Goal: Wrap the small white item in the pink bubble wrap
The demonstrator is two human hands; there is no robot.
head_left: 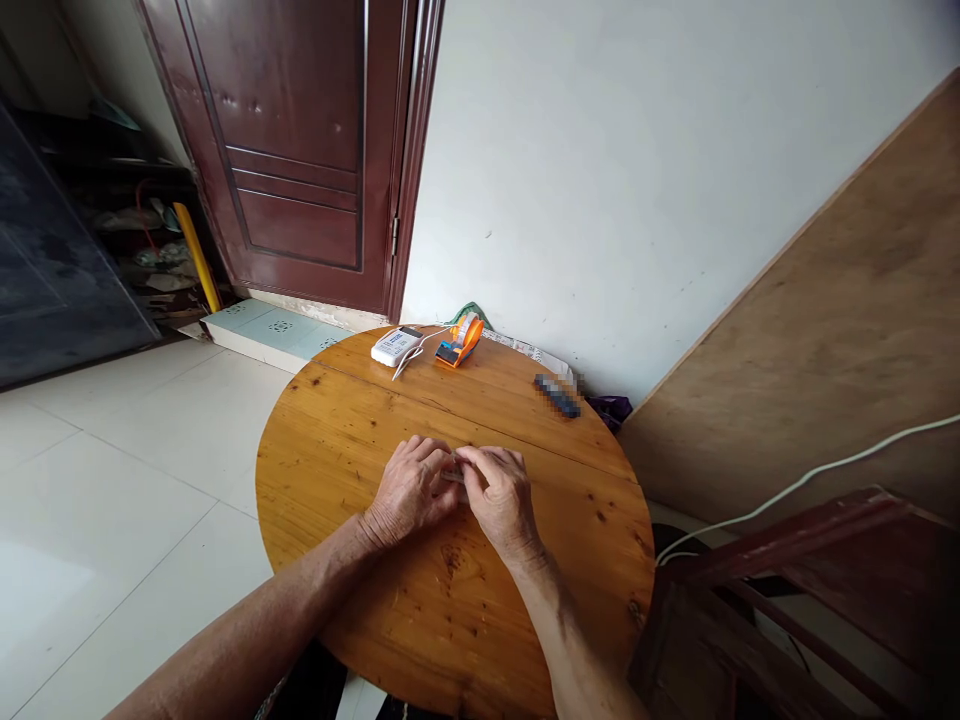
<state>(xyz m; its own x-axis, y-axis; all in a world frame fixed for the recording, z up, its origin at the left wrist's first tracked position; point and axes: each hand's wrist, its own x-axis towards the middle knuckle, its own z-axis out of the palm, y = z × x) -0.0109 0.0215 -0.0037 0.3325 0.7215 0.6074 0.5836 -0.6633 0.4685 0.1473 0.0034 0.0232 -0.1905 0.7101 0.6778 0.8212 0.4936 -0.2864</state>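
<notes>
both the left hand (pixel 411 492) and right hand (pixel 499 495) have fingers curled tight around a small grey thing (pixel 454 474) in the middle of the table (pixel 360 420). it is tiny, so it might slip out.

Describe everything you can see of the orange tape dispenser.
The tape dispenser is small, orange, plastic-looking, with a dark front end and a pale roll of tape in it. It sits on the far edge of the wooden table, right of a white box. The left hand and right hand, shut on a small grey thing, are apart from it.
</notes>
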